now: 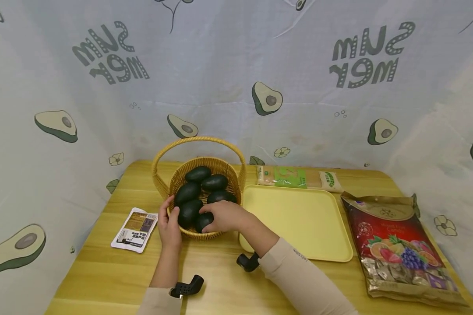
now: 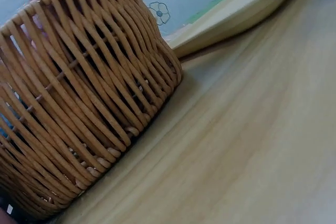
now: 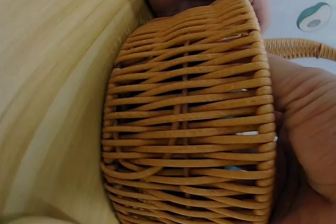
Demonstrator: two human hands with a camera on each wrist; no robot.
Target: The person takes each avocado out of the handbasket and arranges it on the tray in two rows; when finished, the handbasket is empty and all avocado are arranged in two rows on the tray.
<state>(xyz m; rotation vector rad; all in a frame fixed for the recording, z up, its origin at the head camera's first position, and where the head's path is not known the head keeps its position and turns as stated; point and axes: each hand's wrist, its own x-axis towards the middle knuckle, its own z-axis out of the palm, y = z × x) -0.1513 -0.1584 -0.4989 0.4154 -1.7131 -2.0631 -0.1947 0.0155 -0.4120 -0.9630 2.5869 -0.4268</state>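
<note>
Basket (image 1: pixel 209 236), left rim gripped by my left hand (image 1: pixel 169 228); inside its front, my right hand (image 1: pixel 224 216) pinches an avocado (image 1: pixel 202 222). Placing or lifting, seemingly; next calls for a steady rim.

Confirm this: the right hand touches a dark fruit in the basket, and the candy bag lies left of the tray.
Not quite: the candy bag lies right of the tray, as the head view shows. The right hand does touch a dark fruit in the basket.
</note>
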